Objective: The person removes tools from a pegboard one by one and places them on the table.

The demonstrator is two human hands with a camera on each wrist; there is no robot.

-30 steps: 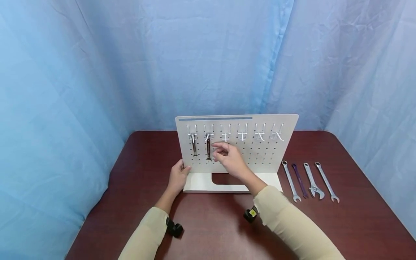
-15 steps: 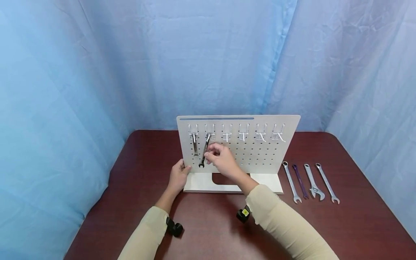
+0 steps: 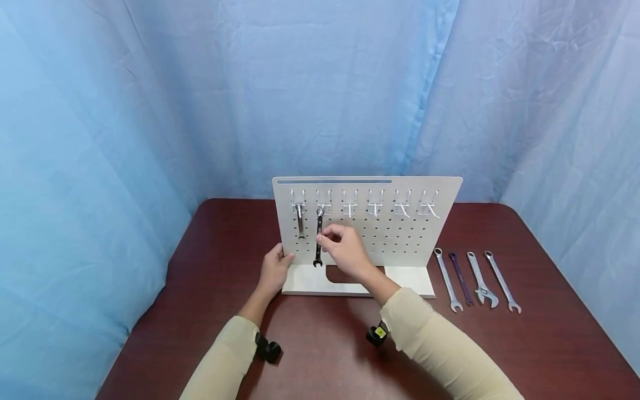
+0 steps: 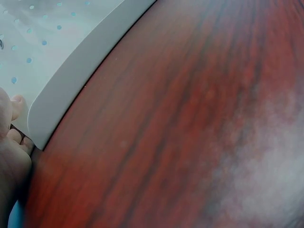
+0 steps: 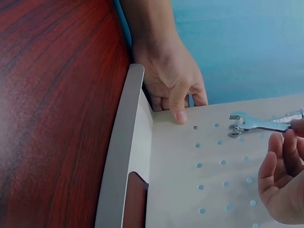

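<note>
In the head view my right hand (image 3: 345,247) pinches a dark, shiny combination wrench (image 3: 319,239) from its right side, thumb and fingertips at mid-handle. The wrench stands nearly vertical, open end down, and its ring end overlaps the second hook (image 3: 324,206) of the white pegboard (image 3: 400,239). My left hand (image 3: 274,272) grips the board's lower left edge, thumb on the front face; the right wrist view shows this left hand (image 5: 166,71) too. A second wrench (image 3: 300,221) hangs on the leftmost hook, close to the pinched one.
Several white hooks (image 3: 375,210) line the upper board to the right. On the table (image 3: 320,344), right of the board, lie a silver wrench (image 3: 448,279), a purple wrench (image 3: 461,279), an adjustable wrench (image 3: 482,280) and another silver wrench (image 3: 502,281). Blue curtains (image 3: 320,100) surround the table.
My right hand, at first beside the hanging wrench, has taken hold of it. The wrench swung its lower end left, then came back near vertical and lower. My left hand stays put.
</note>
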